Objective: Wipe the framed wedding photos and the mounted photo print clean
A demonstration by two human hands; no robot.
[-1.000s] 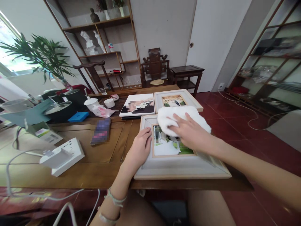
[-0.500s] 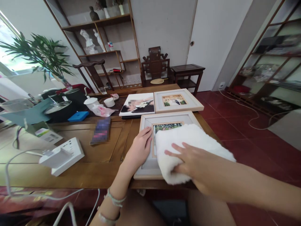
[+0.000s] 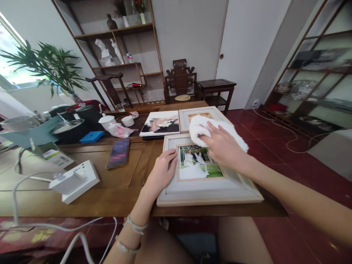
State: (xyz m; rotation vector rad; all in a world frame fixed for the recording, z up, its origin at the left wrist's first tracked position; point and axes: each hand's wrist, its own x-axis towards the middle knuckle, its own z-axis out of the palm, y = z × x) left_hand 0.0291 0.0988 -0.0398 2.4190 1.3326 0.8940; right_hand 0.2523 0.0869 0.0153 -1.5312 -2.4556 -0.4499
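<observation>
A large pale picture frame [image 3: 203,192] with a wedding photo lies flat at the near edge of the wooden table [image 3: 110,198]. My left hand [image 3: 162,170] rests flat on the frame's left border, fingers together and stretched out. My right hand [image 3: 222,145] presses a fluffy white cloth [image 3: 203,126] onto the frame's far right corner, fingers spread over it. The cloth overlaps a second, smaller frame [image 3: 189,117] lying just behind.
An unframed photo print [image 3: 161,123] lies behind the large frame. A dark booklet [image 3: 118,152], a white power strip [image 3: 75,179] with cables, pots [image 3: 70,128], cups and a blue box [image 3: 92,136] fill the left of the table. Shelves, chairs and a red tiled floor lie beyond.
My right hand swept the cloth from the frame's far edge down to its near edge, then back up to the far right corner. My left hand has stayed put on the frame.
</observation>
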